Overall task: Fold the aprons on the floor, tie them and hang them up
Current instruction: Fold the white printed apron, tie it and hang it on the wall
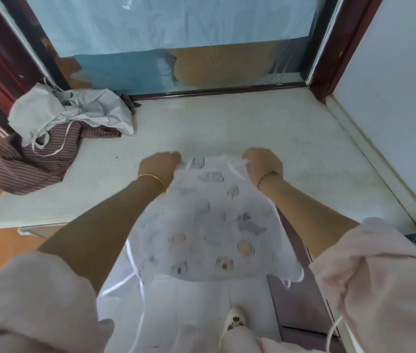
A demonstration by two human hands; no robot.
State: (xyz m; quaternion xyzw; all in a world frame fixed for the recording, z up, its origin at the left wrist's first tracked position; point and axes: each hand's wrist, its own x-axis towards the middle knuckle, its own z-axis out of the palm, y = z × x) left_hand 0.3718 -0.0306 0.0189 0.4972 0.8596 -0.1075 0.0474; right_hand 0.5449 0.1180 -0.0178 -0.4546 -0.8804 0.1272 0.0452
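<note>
Head view: apron (209, 220) lengthwise near-to-far, top corners in grip of left hand (161, 165), right hand (263, 164).

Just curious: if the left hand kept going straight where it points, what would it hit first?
Probably the film-covered door ahead; the left hand, gripping the printed apron, points over pale floor. Depth is unclear.

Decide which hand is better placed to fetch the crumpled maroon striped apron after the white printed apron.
Left, probably. The left hand grips the white printed apron on the side nearer the crumpled maroon striped apron, lying far left; the right hand would have to cross over.
</note>
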